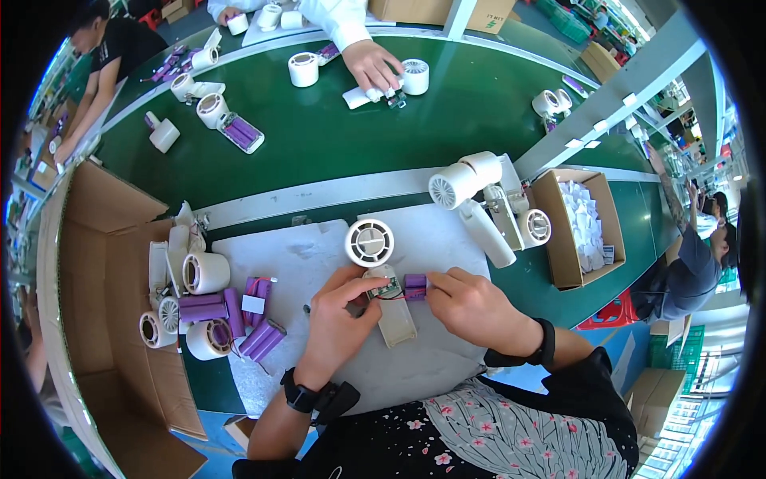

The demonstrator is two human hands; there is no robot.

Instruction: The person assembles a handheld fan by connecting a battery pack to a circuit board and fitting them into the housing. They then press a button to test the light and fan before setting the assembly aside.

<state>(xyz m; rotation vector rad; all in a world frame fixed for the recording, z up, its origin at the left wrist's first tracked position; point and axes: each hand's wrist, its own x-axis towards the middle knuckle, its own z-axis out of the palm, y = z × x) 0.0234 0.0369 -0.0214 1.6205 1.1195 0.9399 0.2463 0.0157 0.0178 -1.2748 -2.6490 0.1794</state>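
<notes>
A white handheld fan (pixel 369 243) lies on the pad in front of me, its round grille away from me and its handle shell (pixel 396 322) opened up. Inside the handle's upper part sits a small green circuit board (pixel 386 289). My left hand (pixel 341 310) grips the fan at the board, thumb and index finger closed around it. Just right of the handle is a purple battery pack (pixel 415 287), which my right hand (pixel 477 310) pinches by its right end. Thin red wires run between board and pack.
Fan parts and purple battery packs (pixel 262 340) lie left beside a large cardboard box (pixel 120 279). More white fans (pixel 452 185) stand at the right, near a small carton (pixel 568 275) of white pieces. Beyond, a green conveyor (pixel 335 132) carries fans; a co-worker's hand (pixel 372 65) touches one.
</notes>
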